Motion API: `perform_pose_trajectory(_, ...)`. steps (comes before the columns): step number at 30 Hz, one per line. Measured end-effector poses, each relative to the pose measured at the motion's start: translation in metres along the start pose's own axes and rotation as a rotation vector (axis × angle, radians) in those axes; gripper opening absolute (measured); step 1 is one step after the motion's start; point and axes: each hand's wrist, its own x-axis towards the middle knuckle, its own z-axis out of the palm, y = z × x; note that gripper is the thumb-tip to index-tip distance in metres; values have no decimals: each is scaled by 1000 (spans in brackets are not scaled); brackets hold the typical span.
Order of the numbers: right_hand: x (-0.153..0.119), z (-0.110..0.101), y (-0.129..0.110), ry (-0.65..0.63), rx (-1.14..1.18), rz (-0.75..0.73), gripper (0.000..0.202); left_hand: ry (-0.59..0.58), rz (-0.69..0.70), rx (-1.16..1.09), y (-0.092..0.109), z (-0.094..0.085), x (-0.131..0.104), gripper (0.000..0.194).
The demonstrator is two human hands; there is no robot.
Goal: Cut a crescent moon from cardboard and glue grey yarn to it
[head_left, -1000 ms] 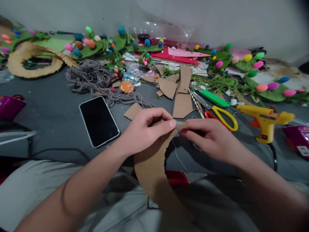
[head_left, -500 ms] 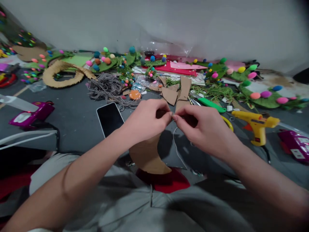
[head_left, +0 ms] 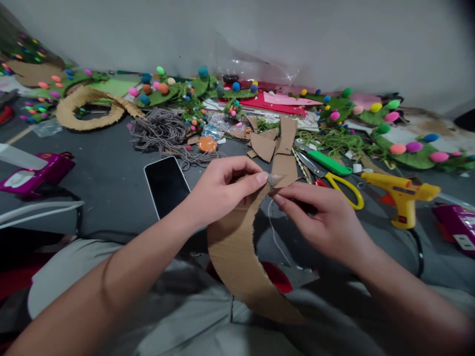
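Note:
A curved cardboard piece (head_left: 241,252) hangs over my lap, its upper end pinched between the thumb and fingers of my left hand (head_left: 226,190). Grey string is wrapped around the pointed tip of the cardboard, just beyond my left thumb. My right hand (head_left: 319,212) is closed with thumb and forefinger together on the thin string (head_left: 273,232), right beside the tip. A loose length of this string dangles below, between the hands. The other fingers of my right hand are curled and partly in shadow.
A phone (head_left: 166,184) lies left of my hands, behind it a heap of grey cord (head_left: 159,131) and a wrapped ring (head_left: 63,116). Cardboard scraps (head_left: 263,146), yellow-handled scissors (head_left: 347,190) and a yellow glue gun (head_left: 401,193) are ahead and right. Decorated green leaves line the wall.
The cardboard has swung lower and shows more of its length. My right hand has moved slightly right and down, away from my left fingertips, uncovering the string-wrapped tip.

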Motion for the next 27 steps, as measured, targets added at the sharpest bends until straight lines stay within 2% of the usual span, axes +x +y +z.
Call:
perform_pose_trajectory(2, 1, -2, 7, -34, 35, 13, 16, -51, -15, -19, -3, 0, 0, 20)
perform_pose_trajectory(6, 5, -6, 24, -58, 44, 4, 17, -234, -50, -13, -5, 2, 2, 18)
perform_pose_trajectory(9, 9, -11, 30, -53, -12, 0, 16, -343, -35, 89, -6, 5, 3, 16)
perform_pose_trajectory(11, 10, -16, 24, -83, -71, 8, 16, -361, -15, 214, -6, 8, 2, 17)
perform_pose_trajectory(15, 6, -22, -1, -92, -180, 63, 16, -299, -17, 428, -5, 14, -3, 20)
perform_pose_trajectory(18, 0, -22, -16, -86, -219, 47, 19, -223, -21, 455, -4, 17, -5, 21)
perform_pose_trajectory(23, -5, -15, -19, -153, -282, -64, 20, -72, 16, 326, -2, 16, -2, 19)
perform_pose_trajectory(27, -6, -10, -18, -177, -315, -102, 21, -22, 34, 170, 0, 13, 1, 18)
